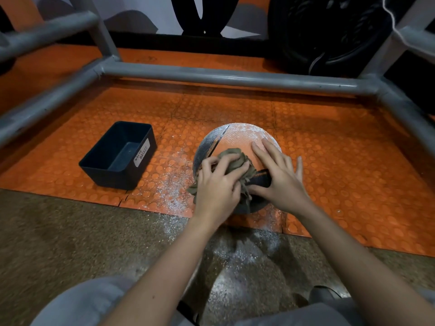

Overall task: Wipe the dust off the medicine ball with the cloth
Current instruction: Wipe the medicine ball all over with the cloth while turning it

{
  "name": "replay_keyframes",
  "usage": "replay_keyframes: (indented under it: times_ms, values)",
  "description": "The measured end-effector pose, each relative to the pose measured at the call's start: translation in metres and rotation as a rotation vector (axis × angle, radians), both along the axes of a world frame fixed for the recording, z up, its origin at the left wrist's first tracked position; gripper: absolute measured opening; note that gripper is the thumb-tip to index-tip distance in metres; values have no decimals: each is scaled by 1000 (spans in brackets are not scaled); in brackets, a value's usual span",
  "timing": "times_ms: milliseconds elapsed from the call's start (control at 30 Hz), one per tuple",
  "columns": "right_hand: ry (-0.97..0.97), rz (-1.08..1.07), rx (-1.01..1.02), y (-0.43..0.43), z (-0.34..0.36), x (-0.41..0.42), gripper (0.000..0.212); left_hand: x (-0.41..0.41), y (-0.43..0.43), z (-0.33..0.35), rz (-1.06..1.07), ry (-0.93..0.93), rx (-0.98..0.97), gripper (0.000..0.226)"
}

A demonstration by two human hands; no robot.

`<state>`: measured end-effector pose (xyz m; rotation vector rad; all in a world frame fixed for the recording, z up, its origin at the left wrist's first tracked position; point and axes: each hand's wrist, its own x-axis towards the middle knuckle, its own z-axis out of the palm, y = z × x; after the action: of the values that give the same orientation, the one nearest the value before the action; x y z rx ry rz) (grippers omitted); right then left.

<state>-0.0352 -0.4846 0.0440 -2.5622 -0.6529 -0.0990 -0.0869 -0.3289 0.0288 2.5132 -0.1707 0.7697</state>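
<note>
Two hands on the dusty medicine ball, sitting on orange floor mat right of black waste basket: left hand clutches bunched cloth against it, right hand rests flat, fingers spread.

An orange studded mat is laid on a speckled brown floor. The mat is bordered by a frame of grey pipes. A black bin labelled WASTE BASKET is set on the mat, and a dark tyre is seen behind the frame.
</note>
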Motion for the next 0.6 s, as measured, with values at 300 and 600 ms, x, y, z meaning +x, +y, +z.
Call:
replay_keyframes:
  times_ms: [300, 600]
  values:
    - [-6, 24, 5, 3, -1, -1, 95, 0, 17, 1, 297, 114, -419, 42]
    - [2, 19, 48, -1, -1, 2, 93, 2, 20, -3, 56, 29, -123, 39]
